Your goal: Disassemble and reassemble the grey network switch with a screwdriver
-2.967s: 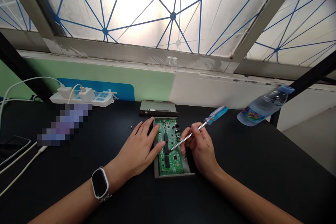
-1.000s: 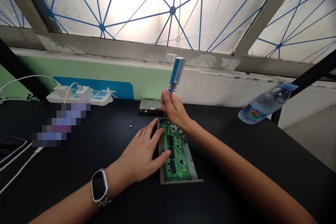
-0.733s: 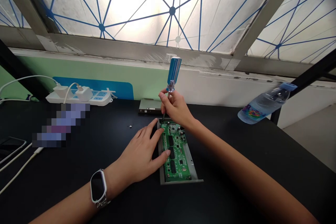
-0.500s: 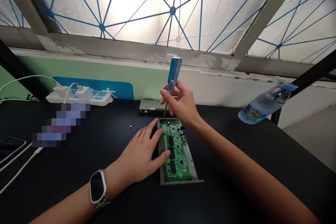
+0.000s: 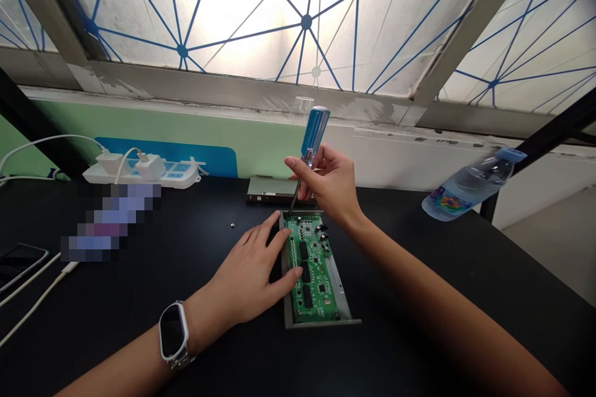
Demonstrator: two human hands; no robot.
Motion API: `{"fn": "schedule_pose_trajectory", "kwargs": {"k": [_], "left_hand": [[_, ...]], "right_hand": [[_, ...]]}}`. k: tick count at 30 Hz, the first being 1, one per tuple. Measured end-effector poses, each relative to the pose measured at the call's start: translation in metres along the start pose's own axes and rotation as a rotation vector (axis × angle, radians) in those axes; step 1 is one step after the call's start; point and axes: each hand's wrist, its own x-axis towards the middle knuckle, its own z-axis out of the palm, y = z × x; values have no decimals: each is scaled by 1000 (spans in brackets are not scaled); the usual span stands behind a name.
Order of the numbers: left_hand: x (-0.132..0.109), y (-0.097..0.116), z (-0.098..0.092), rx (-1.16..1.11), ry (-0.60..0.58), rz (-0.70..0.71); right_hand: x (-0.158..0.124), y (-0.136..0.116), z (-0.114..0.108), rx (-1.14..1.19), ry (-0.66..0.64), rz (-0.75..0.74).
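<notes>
My right hand (image 5: 331,183) is shut on a blue-handled screwdriver (image 5: 315,133), held upright between thumb and fingers. Its thin steel shaft reaches down to the far left corner of a green circuit board (image 5: 313,273), and the tip sits among the components there. The board lies in a grey metal tray (image 5: 343,304). My left hand (image 5: 246,267) rests with fingers apart against the tray's left edge, fingertips on the board. A tiny screw (image 5: 231,224) lies on the table to the left of the board.
A flat metal cover (image 5: 274,189) lies behind the board on the black table (image 5: 419,260). A white power strip (image 5: 139,175) with chargers stands back left, and a water bottle (image 5: 465,195) lies at right. White cables and a blurred object lie left.
The screwdriver has gone from slanting across the board to upright at its far left corner. My right hand moved there, and its fingers shifted on the handle. My left hand stayed nearly still.
</notes>
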Motion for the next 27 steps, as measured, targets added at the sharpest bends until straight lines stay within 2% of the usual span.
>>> {"fn": "schedule_pose_trajectory", "kwargs": {"k": [3, 6, 13, 16, 20, 27], "left_hand": [[0, 1, -1, 0, -11, -9], [0, 1, -1, -1, 2, -8], [0, -1, 2, 6, 16, 10], [0, -1, 2, 9, 12, 8], [0, 0, 1, 7, 5, 8], [0, 0, -1, 7, -3, 3]], "right_hand": [[-1, 1, -2, -166, 24, -88], [-1, 0, -4, -255, 10, -99], [-1, 2, -2, -166, -34, -48], [-2, 3, -1, -150, -10, -48], [-2, 0, -2, -195, 0, -73], [-4, -6, -3, -281, -83, -158]]}}
